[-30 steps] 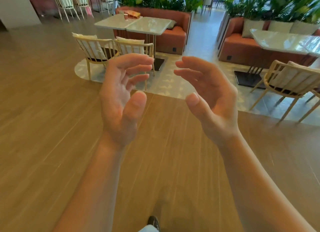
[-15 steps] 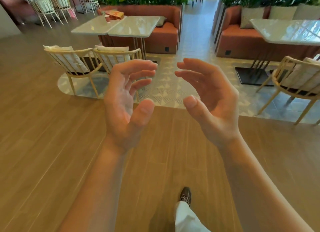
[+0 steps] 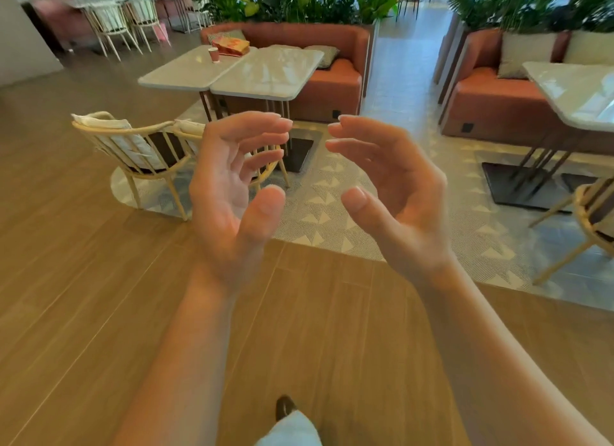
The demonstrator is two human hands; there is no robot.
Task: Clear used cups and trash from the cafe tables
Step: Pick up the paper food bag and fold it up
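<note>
A red paper cup [image 3: 213,54] stands on the far left part of a pale double table [image 3: 265,76] ahead. Just behind the cup lies an orange paper bag [image 3: 231,46]. My left hand [image 3: 232,193] and my right hand [image 3: 395,193] are raised in front of me, palms facing each other, fingers loosely curved. Both hold nothing and are well short of the table.
Two wooden chairs with cushions [image 3: 139,149] stand on the near side of the table, an orange sofa [image 3: 332,70] behind it. Another table [image 3: 578,93] and a chair [image 3: 591,219] are at right. A tiled aisle [image 3: 398,66] runs between the sofas. My shoe [image 3: 285,407] is on the wood floor.
The table with the cup and bag has come closer and larger in view as I walk towards it. Both hands keep the same raised, empty pose.
</note>
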